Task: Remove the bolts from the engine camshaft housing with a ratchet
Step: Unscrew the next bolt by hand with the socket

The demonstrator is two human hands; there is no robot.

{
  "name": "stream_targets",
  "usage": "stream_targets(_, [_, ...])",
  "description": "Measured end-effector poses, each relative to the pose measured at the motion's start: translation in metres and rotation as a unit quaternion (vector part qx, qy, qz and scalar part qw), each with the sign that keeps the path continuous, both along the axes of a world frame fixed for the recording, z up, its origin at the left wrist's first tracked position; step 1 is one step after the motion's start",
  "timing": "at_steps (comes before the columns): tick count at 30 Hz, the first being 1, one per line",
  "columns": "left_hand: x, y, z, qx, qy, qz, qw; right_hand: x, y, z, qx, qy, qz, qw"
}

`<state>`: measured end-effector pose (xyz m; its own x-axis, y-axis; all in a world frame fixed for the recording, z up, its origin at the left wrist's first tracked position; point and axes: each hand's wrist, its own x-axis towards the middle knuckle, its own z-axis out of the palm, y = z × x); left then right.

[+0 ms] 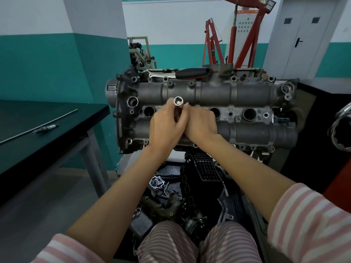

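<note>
Striped pink sleeves: nearest the camera.
Housing: grey cast-metal camshaft housing (245, 95) ahead, bolts seated.
Ratchet: black-handled ratchet (191, 73) on far edge, axis crosswise, beyond both hands.
Left hand (167, 128): grip curled round shiny steel socket (178, 103), mouth up.
Right hand (201, 124): touching left; grip unclear.

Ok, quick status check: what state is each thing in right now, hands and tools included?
Left hand: grips the socket.
Right hand: against the left hand, fingers hidden.
Socket: held over the housing, open end up.
Ratchet: lying unheld on the housing's far edge.
Camshaft housing: in place on the engine.
Spark plug: lying on the table.
</note>
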<state>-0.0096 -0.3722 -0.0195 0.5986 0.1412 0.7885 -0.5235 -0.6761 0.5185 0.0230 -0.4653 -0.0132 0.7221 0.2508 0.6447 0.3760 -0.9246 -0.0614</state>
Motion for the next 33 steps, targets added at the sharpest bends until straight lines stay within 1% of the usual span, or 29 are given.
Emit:
stream_targets(3, [-0.001,0.003,-0.003,0.013,-0.017,-0.022,1.000,0.003,0.001,-0.001,0.018,0.010,-0.001,1.000])
stream_targets(6, [-0.002,0.007,-0.008,0.022,-0.036,-0.022,0.999,0.000,-0.001,-0.003,0.036,-0.005,0.016,0.999])
stream_targets(8, [-0.001,0.008,-0.011,0.007,-0.046,-0.029,0.998,-0.002,-0.003,-0.004,0.054,-0.015,0.036,0.998])
stream_targets(11, [0.001,0.009,-0.011,-0.027,-0.058,-0.014,0.998,-0.003,-0.008,-0.001,0.118,0.001,0.083,0.989])
stream_targets(13, [0.002,0.008,-0.009,-0.061,-0.047,-0.015,0.997,-0.001,-0.011,0.001,0.164,0.027,0.109,0.980])
stream_targets(16, [0.002,0.006,-0.008,-0.095,-0.030,-0.045,0.994,0.000,-0.012,0.002,0.199,0.041,0.116,0.972])
stream_targets(19, [0.003,0.006,-0.008,-0.093,-0.025,-0.052,0.994,-0.001,-0.011,0.001,0.197,0.024,0.113,0.974])
stream_targets(24, [-0.002,0.008,-0.008,-0.004,-0.046,-0.044,0.998,-0.004,-0.012,-0.002,0.177,0.007,0.143,0.974])
stream_targets(26, [-0.001,0.010,-0.009,0.010,-0.051,-0.033,0.998,-0.005,-0.013,-0.003,0.160,0.012,0.154,0.975])
stream_targets(29, [0.002,0.012,-0.009,-0.021,-0.046,-0.041,0.998,-0.005,-0.013,-0.004,0.146,0.011,0.154,0.977])
stream_targets(33, [0.004,0.007,-0.009,-0.101,-0.027,-0.047,0.993,-0.005,-0.010,-0.003,0.211,0.018,0.132,0.968])
